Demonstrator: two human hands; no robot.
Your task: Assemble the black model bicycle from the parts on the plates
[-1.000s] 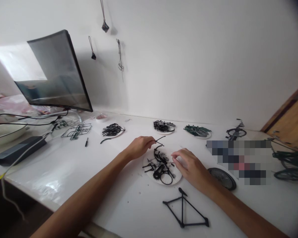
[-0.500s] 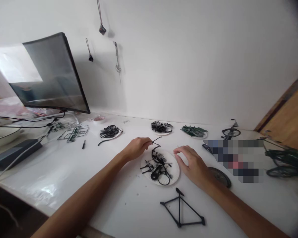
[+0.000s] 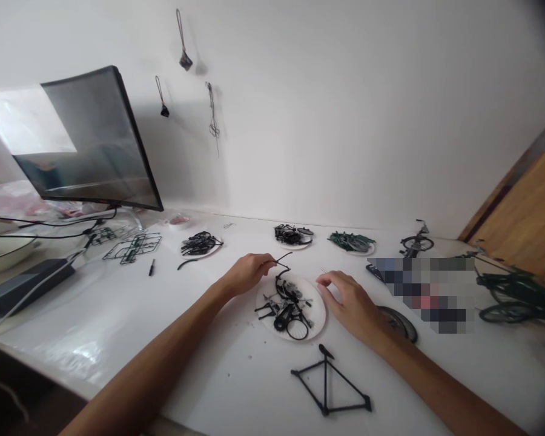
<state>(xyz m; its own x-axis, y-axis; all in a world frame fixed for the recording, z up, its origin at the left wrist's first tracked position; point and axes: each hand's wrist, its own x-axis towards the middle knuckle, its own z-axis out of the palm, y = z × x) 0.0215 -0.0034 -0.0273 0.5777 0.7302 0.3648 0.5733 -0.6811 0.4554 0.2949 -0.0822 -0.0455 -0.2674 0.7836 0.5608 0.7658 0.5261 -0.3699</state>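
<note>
My left hand (image 3: pixel 253 270) is closed in a pinch on a thin black branching plastic part (image 3: pixel 284 261), held at the back edge of a white paper plate (image 3: pixel 320 309). Small black and grey bicycle parts (image 3: pixel 287 309) lie heaped on that plate, among them a ring and a fork-like piece. At the plate's right rim is my right hand (image 3: pixel 347 297), thumb and forefinger brought together. A thin pale sliver shows by its fingertips, too small to name. In front of the plate a black toy bicycle frame (image 3: pixel 326 387) with a saddle lies flat on the table.
Three more plates of parts (image 3: pixel 202 243) (image 3: pixel 293 235) (image 3: pixel 352 241) stand along the back. Black wheels (image 3: pixel 397 324) lie beside my right forearm. Model bicycles (image 3: pixel 418 242) (image 3: pixel 518 290) stand at right. On the left are a monitor (image 3: pixel 95 145), sprues (image 3: pixel 134 247) and a small dark tool (image 3: pixel 151 267).
The view has shifted slightly. Both hands keep nearly the same place over the plate, and the left still pinches the thin black part.
</note>
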